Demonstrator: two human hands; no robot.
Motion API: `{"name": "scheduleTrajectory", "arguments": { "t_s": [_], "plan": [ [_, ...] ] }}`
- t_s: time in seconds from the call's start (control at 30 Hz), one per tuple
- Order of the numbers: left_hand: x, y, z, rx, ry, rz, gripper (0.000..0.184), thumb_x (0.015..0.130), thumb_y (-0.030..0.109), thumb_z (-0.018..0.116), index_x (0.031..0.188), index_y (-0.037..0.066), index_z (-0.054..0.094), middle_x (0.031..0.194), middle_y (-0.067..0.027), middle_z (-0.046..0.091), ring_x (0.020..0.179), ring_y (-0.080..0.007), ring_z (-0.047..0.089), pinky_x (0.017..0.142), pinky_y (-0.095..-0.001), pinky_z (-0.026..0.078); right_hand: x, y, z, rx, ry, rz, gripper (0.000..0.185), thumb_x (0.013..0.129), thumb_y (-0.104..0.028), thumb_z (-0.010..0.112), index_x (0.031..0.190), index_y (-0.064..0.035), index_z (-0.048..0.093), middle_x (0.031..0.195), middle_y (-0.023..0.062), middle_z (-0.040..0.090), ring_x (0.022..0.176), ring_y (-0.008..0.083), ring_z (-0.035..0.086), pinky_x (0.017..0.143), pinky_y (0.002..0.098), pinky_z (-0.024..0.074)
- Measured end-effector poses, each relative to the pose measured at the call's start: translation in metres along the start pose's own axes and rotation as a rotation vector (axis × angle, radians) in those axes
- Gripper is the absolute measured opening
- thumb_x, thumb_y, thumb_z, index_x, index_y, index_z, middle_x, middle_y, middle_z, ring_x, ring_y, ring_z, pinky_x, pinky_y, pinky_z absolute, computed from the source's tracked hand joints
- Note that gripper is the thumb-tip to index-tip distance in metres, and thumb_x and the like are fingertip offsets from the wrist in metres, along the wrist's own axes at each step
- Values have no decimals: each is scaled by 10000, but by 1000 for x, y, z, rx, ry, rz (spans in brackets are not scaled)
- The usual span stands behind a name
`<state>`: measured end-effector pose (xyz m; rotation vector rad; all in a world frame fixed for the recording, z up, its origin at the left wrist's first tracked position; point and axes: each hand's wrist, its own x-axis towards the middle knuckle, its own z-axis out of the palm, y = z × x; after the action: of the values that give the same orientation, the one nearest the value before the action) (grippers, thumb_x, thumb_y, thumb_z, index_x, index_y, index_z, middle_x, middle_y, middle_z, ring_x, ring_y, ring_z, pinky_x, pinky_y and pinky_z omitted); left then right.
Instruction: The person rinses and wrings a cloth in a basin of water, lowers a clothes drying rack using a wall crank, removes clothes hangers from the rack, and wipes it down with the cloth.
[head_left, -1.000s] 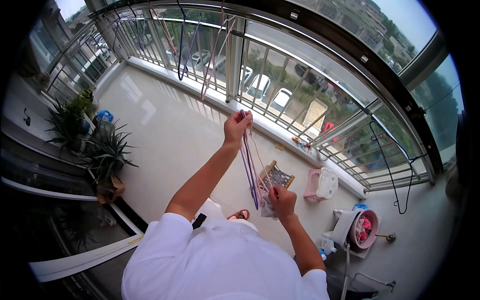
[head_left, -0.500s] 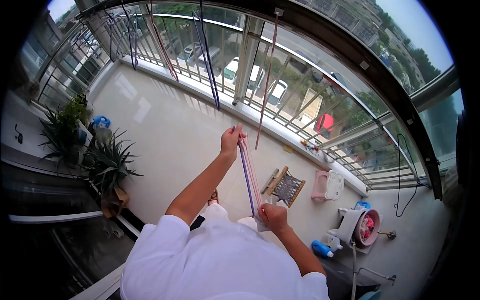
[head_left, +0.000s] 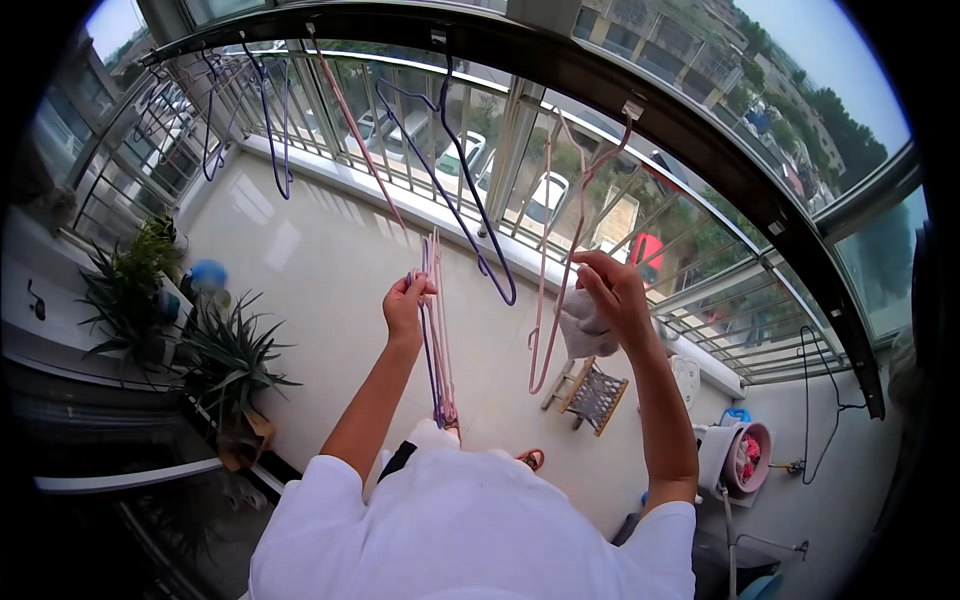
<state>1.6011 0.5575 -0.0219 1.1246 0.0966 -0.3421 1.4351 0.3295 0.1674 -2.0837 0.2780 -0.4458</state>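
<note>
My left hand point(head_left: 406, 305) is closed around a bunch of purple and pink clothes hangers point(head_left: 438, 350), which dangle in front of my body. Raised to the right, my right hand point(head_left: 618, 288) grips a crumpled whitish cloth point(head_left: 584, 325) that droops below its fingers. Just left of those fingers is a pink hanger point(head_left: 545, 350) suspended from the dark rail point(head_left: 690, 135); whether the cloth touches it I cannot tell. A dark purple hanger point(head_left: 462, 220) is on the same rail between my hands.
More hangers point(head_left: 278, 130) line the rail at left. A small folding stool point(head_left: 597, 395) stands on the floor beyond my right arm. Potted spiky plants point(head_left: 232, 350) are at left. Lower right holds a pink basin point(head_left: 748, 458) with red items. Railings border the balcony.
My right hand has risen from the lower end of the held hangers to the hanging pink hanger, bringing the cloth along. My left hand and its hangers sit further left in view.
</note>
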Motion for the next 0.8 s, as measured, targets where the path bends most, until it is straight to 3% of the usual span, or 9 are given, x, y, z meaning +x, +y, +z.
{"name": "scheduleTrajectory", "arguments": {
  "t_s": [0.13, 0.27, 0.47, 0.6, 0.7, 0.8],
  "plan": [
    [14, 43, -24, -43, 39, 49, 78, 850, 73, 597, 859, -5, 599, 689, -62, 599, 616, -125, 560, 594, -212, 439, 52, -18, 26, 76, -106, -45, 246, 851, -227, 601, 939, 1, 627, 632, 3, 544, 605, 76, 492, 579, 237, 406],
    [14, 64, -34, 0, 54, 104, 77, 844, 82, 607, 840, 5, 600, 694, -52, 600, 638, -119, 557, 646, -219, 426, 74, -33, 45, 141, -29, -21, 140, 823, -97, 548, 899, 3, 610, 667, -10, 524, 628, 71, 482, 593, 247, 414],
    [15, 79, -50, -10, 75, 150, 65, 843, 84, 610, 817, 25, 603, 697, -41, 605, 660, -113, 550, 690, -235, 417, 93, -49, 42, 28, -101, -42, 154, 844, -97, 506, 925, -6, 600, 712, 14, 558, 673, 77, 533, 624, 230, 430],
    [22, 82, -53, -51, 120, 161, 63, 847, 91, 613, 828, 33, 597, 709, -40, 607, 657, -106, 552, 652, -228, 422, 95, -51, 52, -29, 11, -57, 149, 883, -120, 513, 902, -7, 608, 671, 19, 560, 642, 75, 537, 586, 232, 427],
    [20, 82, -50, -112, 141, 174, 63, 847, 91, 613, 839, 33, 592, 707, -43, 605, 647, -112, 557, 637, -232, 433, 85, -44, 63, 106, 113, -25, 168, 891, -159, 558, 863, 2, 598, 648, 27, 568, 589, 85, 514, 554, 235, 417],
    [19, 87, -47, -124, 161, 172, 65, 852, 88, 607, 852, 27, 586, 705, -52, 602, 646, -121, 562, 624, -239, 448, 81, -37, 63, 494, -2, -95, 195, 910, -191, 549, 890, -8, 612, 661, 25, 590, 585, 71, 522, 527, 209, 402]
  ]
}}
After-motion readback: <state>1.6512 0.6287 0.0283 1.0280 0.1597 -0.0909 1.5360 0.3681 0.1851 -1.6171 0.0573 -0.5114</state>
